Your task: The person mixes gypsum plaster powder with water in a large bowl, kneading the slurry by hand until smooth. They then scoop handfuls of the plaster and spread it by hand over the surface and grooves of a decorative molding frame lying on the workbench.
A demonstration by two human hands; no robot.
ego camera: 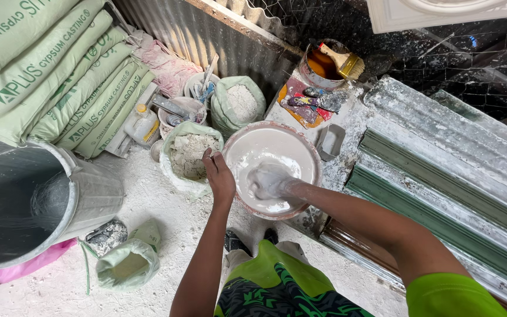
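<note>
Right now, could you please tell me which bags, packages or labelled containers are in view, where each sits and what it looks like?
Stacked sacks: upper left, pale green with dark green print.
Plastic bottle: beside the stack, whitish, yellow cap.
Open bag: by the left hand, pale green, holding grey-white lumps.
Second open bag: behind it, holding white powder.
Small bag: on the floor, lower left, pale green.

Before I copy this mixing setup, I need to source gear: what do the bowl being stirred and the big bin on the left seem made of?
The bowl, gripped by the left hand, looks like flexible plastic or rubber: a pinkish rim under a white crust, with the right hand in the white mix. The bin looks like galvanised sheet metal: dull grey, with a rolled rim.
</note>
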